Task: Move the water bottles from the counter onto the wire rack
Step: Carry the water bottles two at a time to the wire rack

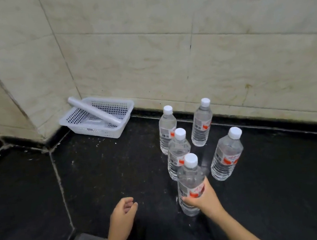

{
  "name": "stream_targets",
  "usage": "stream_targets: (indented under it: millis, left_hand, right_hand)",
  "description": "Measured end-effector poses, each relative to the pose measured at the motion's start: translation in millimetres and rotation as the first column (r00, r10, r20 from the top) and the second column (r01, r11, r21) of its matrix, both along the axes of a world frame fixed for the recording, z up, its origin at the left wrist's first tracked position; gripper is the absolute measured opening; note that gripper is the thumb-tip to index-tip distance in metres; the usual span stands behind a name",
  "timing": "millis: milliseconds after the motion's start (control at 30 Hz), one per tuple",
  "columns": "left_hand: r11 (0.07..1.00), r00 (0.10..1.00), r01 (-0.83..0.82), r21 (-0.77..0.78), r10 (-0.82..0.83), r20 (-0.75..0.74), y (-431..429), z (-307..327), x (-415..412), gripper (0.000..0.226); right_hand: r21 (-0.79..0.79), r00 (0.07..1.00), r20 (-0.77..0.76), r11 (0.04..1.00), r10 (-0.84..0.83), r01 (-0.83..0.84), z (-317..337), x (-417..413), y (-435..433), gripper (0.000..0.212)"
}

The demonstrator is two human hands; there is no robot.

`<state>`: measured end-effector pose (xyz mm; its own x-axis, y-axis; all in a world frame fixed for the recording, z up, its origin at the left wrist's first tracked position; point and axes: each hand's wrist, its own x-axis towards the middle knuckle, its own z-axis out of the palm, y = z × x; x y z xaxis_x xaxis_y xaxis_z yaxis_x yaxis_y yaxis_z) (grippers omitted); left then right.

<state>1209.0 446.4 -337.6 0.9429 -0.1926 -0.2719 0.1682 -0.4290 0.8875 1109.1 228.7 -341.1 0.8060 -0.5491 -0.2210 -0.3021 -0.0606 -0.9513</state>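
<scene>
Black stone desk [100,177], speckled, set into a corner of beige tiled wall [163,38]. Far left at the back, in the corner: white perforated plastic basket [102,131], sitting on the desk and close against the wall. A white roll [96,113] lies slantwise across it, upper end sticking out over the back-left rim, lower end resting near the front-right rim.

Left hand [122,215] comes in from the bottom edge, near the desk's front edge and left of the bottles. Fingers loosely curled, thumb out, nothing in it. Well apart from any bottle.

Five clear water bottles with white caps and red-and-white labels, all upright, grouped right of centre on the desk. Back-left bottle [167,130] stands near the wall. Middle bottle [178,153] is just in front of it, overlapping it in view. Front bottle [189,178] is nearest the person, overlapping the middle one in view. Back-right bottle [201,123] stands near the wall, apart from the back-left one. Far-right bottle [226,154] stands alone, apart from the rest.

Right hand [203,196] grips the front bottle at label height, fingers wrapped round from the right, thumb up along its side. Cannot tell if its base touches the desk or is just off it.
</scene>
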Motion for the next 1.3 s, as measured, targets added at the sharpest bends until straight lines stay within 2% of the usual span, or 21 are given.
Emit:
stream_targets:
  millis: [167, 333, 500, 633, 733, 900, 1000, 1133, 1233, 1300]
  left_hand:
    - [0.993, 0.993, 0.115, 0.022, -0.115, -0.003, -44, 6, 30, 0.016]
    - [0.971, 0.971, 0.237, 0.02, -0.236, -0.028, -93, -2, 41, 0.055]
    - [0.9, 0.9, 0.434, -0.041, -0.431, 0.063, -135, 1, 57, 0.099]
    - [0.892, 0.897, 0.442, -0.09, -0.439, 0.049, -159, -2, 67, 0.095]
    - [0.87, 0.877, 0.479, -0.117, -0.481, 0.015, -161, 0, 70, 0.081]
    - [0.727, 0.739, 0.664, -0.173, -0.674, 0.003, -152, -5, 95, 0.086]
    - [0.632, 0.643, 0.747, -0.207, -0.766, -0.015, -146, -9, 103, 0.078]
    - [0.545, 0.564, 0.791, -0.277, -0.826, -0.015, -138, -15, 106, 0.078]
    - [0.524, 0.545, 0.785, -0.331, -0.838, -0.036, -136, -18, 103, 0.078]
    - [0.464, 0.486, 0.827, -0.316, -0.874, -0.013, -141, -11, 87, 0.081]
  right_hand:
    - [-0.038, 0.998, -0.029, 0.998, -0.053, 0.052, -7, 13, -1, 0.073]
    - [-0.014, 0.99, -0.063, 0.992, -0.124, 0.123, -12, 4, -1, 0.078]
    - [-0.101, 0.979, -0.141, 0.986, -0.15, 0.136, -18, -6, 10, 0.076]
    - [-0.05, 0.952, -0.126, 0.96, -0.281, 0.276, -15, -13, 24, 0.075]
    - [-0.045, 0.92, -0.115, 0.927, -0.374, 0.371, -8, -7, 34, 0.075]
    - [-0.07, 0.853, -0.089, 0.858, -0.514, 0.509, 0, 5, 45, 0.072]
    - [-0.067, 0.8, -0.051, 0.801, -0.598, 0.594, 1, 11, 55, 0.077]
    - [-0.081, 0.753, -0.062, 0.755, -0.655, 0.65, 5, 10, 71, 0.077]
    - [-0.104, 0.736, -0.097, 0.742, -0.671, 0.663, 11, -1, 76, 0.074]
    - [-0.127, 0.678, -0.132, 0.691, -0.723, 0.712, 18, -29, 78, 0.075]
